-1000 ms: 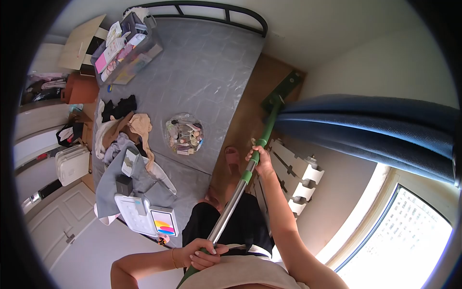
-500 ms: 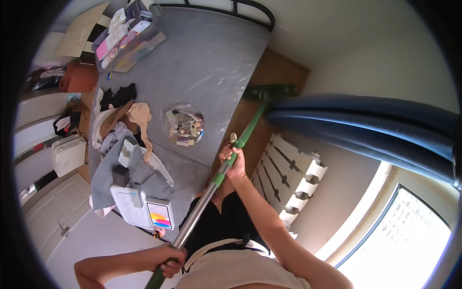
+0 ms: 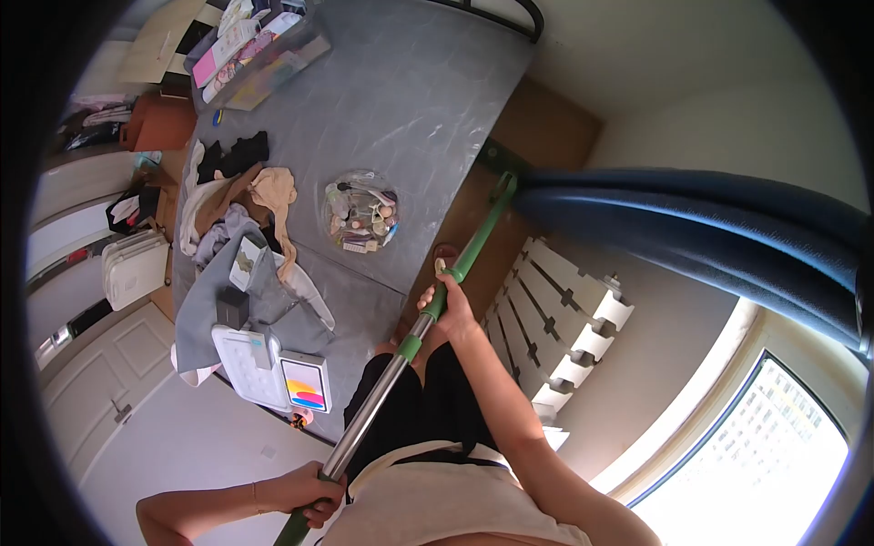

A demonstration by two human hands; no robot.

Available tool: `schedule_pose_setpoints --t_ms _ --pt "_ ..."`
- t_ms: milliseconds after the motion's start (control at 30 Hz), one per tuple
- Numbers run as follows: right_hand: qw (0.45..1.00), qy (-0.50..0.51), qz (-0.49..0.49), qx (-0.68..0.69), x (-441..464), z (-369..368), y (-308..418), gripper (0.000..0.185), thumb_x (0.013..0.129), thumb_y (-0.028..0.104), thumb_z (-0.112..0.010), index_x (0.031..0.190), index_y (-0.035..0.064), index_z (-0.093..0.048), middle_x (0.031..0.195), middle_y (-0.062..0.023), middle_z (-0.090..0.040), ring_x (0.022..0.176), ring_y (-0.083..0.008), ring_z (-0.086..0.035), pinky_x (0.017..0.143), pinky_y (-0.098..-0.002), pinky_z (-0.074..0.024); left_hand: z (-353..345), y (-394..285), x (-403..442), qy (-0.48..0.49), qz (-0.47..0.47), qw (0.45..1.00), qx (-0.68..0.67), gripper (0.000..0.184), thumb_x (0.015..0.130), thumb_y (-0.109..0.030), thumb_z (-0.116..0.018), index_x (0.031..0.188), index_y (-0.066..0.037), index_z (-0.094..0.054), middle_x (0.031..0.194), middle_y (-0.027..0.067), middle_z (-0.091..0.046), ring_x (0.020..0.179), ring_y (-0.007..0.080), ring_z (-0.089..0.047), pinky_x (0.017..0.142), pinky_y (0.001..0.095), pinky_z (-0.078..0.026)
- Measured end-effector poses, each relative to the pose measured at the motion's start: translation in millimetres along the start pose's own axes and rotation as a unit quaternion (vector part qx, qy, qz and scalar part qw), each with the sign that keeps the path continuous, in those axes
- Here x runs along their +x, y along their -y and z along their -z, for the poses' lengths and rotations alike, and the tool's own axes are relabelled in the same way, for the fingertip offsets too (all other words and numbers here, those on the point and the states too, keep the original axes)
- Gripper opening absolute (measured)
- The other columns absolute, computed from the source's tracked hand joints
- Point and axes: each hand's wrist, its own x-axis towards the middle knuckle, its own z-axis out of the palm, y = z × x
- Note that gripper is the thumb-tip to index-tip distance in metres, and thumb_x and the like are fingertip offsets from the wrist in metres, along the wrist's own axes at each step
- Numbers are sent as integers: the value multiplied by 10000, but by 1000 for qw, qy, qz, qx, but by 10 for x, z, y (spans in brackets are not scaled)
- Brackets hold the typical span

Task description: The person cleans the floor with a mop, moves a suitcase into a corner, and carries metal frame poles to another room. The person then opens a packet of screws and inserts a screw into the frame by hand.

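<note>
A flat mop with a silver and green pole [image 3: 375,399] runs diagonally from the lower left to the floor at upper right. My left hand [image 3: 312,494] is wrapped round the green lower grip, close to my body. Farther up the pole, my right hand [image 3: 448,308] closes on the green section. The dark green mop head [image 3: 497,158] lies on the brown floor [image 3: 549,123] beside the bed's edge, its right end hidden by the blue curtain [image 3: 678,211].
The grey-covered bed [image 3: 401,91] holds a round clear tray of small items [image 3: 360,214], heaped clothes [image 3: 238,205], a tablet box [image 3: 306,382] and a packed plastic bin [image 3: 273,73]. White slatted panels [image 3: 546,318] lean right of the pole, near the window [image 3: 756,455].
The mop head has shifted slightly rightward, closer in behind the curtain. My view has moved a little, and a slipper now shows beside the pole. Both hands keep their grip.
</note>
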Motion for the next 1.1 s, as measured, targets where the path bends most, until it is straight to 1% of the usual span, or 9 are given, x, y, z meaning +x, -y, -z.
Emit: schedule_pose_setpoints --t_ms 33,300,433,500,567,700,767,933,1100 --pt "988 -108 44 -100 -1 -26 36 75 733 77 -484 725 44 -417 576 -53 -396 491 -170 -423 473 -346 -406 34 19 57 -25 -7 999 23 124 732 -3 -467 752 -62 -360 469 23 -294 348 103 -277 341 263 -261" --pt "988 -90 28 -121 33 319 -486 101 744 90 -477 734 57 -382 576 -38 -387 479 -152 -414 488 -348 -404 250 317 -41 -183 -24 975 122 224 722 -19 -497 604 -45 -308 464 25 -328 365 112 -328 350 285 -304" --pt "989 -104 -9 -100 -120 535 -981 116 756 110 -481 729 50 -386 575 -62 -382 479 -181 -414 484 -375 -418 535 783 -47 -154 -9 983 97 262 725 0 -490 558 -53 -294 447 21 -313 370 108 -328 345 271 -272" --pt "987 -114 9 -109 -265 504 -1031 107 755 101 -474 735 48 -383 572 -68 -381 454 -187 -409 454 -374 -415 375 854 -35 -120 -52 988 76 226 754 -32 -512 582 -54 -365 436 19 -317 347 108 -317 339 292 -282" --pt "978 -142 36 -147 -352 404 -918 87 757 66 -454 742 36 -374 586 -68 -382 451 -175 -407 437 -356 -396 237 865 98 -186 -114 959 181 179 753 -105 -570 632 -44 -452 459 22 -394 376 106 -388 362 286 -326" --pt "960 -138 95 -223 -26 309 -392 81 734 60 -452 686 20 -401 538 -89 -405 428 -184 -437 388 -353 -409 474 790 767 -143 -239 945 170 157 745 -161 -589 726 -44 -487 481 0 -426 355 77 -397 328 226 -313" --pt "950 -120 119 -261 222 173 16 98 740 68 -461 678 17 -405 530 -82 -400 415 -177 -433 390 -345 -410 267 385 868 -123 -210 956 162 144 741 -134 -573 704 -58 -456 484 6 -418 344 77 -378 313 219 -294" --pt "929 -157 124 -312 672 -138 865 129 719 46 -479 626 22 -392 517 -72 -384 384 -168 -415 361 -338 -401 -12 -352 1216 97 -191 977 0 129 773 -118 -464 685 -105 -371 456 -3 -330 297 76 -294 301 250 -283" --pt "919 -138 137 -342 772 -110 719 114 706 40 -493 643 10 -403 559 -80 -414 403 -167 -429 390 -350 -419 219 -356 1251 54 -209 976 11 111 727 -30 -419 686 -111 -356 439 -12 -303 286 63 -268 287 227 -238"
